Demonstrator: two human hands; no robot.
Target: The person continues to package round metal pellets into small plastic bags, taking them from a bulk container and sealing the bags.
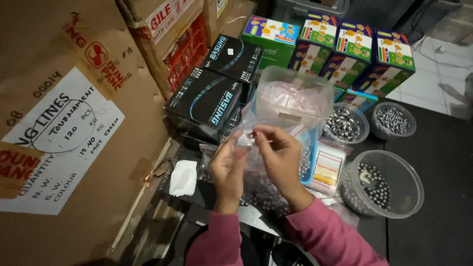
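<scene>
Both my left hand (227,167) and right hand (280,150) pinch a small clear zip bag (245,140) by its top edge (red strip showing), fingertips closed on it. It hangs just above the clear bag of small pouches (290,101), left of the round tub of metal balls (382,184).

A dark work table (433,148) filled the lower right. Tall brown cardboard cartons (74,123) with paper labels rose on the left, and more cartons (167,34) were stacked behind. Pale floor tiles (433,79) showed at the upper right. The light was dim and cool.
</scene>
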